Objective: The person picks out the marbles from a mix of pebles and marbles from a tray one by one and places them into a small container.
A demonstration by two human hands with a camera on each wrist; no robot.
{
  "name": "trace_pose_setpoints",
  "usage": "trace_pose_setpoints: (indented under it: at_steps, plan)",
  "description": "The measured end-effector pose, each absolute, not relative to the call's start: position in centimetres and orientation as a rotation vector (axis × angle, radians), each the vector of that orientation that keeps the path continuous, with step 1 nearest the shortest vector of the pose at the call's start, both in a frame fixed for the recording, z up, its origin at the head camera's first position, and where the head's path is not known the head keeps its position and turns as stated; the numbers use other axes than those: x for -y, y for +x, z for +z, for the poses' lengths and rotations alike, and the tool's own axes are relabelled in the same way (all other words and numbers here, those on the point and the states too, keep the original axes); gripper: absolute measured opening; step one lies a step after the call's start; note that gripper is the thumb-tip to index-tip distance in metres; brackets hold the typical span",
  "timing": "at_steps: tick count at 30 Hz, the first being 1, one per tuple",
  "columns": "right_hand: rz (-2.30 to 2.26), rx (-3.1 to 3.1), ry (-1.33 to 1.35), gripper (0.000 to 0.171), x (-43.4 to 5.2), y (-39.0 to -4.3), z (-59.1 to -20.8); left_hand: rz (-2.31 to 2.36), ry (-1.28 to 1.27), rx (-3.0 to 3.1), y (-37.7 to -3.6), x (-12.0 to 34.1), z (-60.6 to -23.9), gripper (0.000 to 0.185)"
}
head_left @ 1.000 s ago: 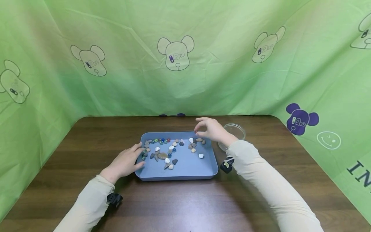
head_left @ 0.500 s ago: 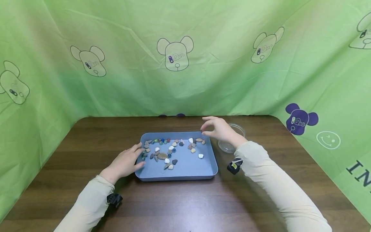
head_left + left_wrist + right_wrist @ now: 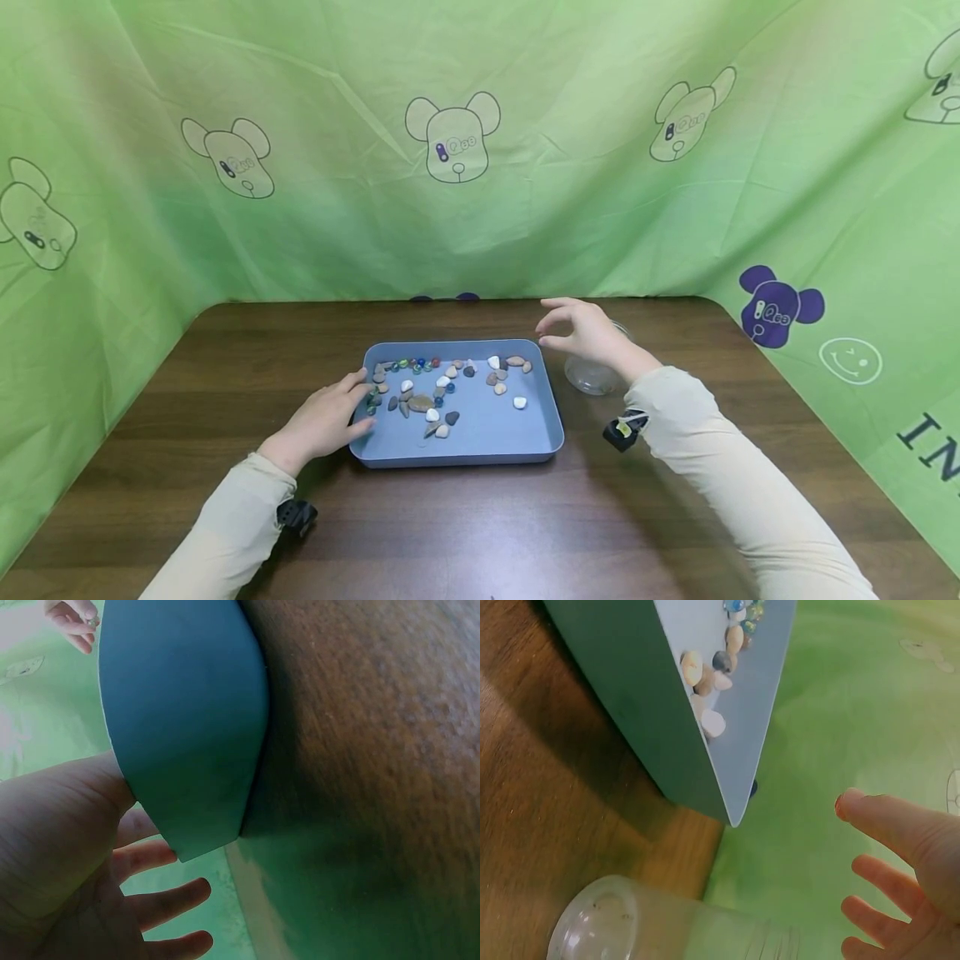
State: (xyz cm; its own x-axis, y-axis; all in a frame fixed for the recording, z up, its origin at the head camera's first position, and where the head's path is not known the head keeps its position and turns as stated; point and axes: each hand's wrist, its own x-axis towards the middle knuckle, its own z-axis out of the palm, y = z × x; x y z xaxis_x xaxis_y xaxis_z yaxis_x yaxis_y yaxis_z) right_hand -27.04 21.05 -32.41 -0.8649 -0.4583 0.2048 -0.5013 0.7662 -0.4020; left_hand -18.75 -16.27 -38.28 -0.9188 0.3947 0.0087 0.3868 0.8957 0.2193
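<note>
A blue tray [image 3: 480, 446] holds several pebbles [image 3: 422, 403] and glass marbles [image 3: 422, 363]. My left hand [image 3: 318, 421] rests at its left rim, fingers loosely spread, with the thumb passing behind the rim in the left wrist view. Beyond the tray's far right corner, my right hand [image 3: 588, 333] is raised, thumb and forefinger pinching a small glassy marble [image 3: 91, 622] that is mostly hidden by the fingertips. The other right fingers stay apart in the right wrist view. Below and behind that hand stands a clear jar [image 3: 591, 377], partly covered by it.
The brown wooden table [image 3: 465, 533] carries the tray and jar. A green printed cloth [image 3: 337, 225] hangs behind and at both sides of the table. A single white pebble [image 3: 520, 403] lies towards the tray's right side.
My right hand has moved right, from over the tray's far right corner to near the jar, still pinching the marble. The left hand and tray have stayed in place.
</note>
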Motion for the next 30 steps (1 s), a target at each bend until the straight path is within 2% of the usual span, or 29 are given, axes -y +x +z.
trace_pose_setpoints:
  at_steps: [9, 30]
  plan:
    - [0.780, 2.873, 0.705, 0.017, -22.6, -26.9, -32.4, 0.335, 0.616, -3.024, -18.9, 16.4, -38.4, 0.053]
    - [0.678, 2.832, 0.642, 0.015, -24.9, -26.8, -32.9, 0.329, 0.646, -3.037, -18.9, 16.3, -38.4, 0.050]
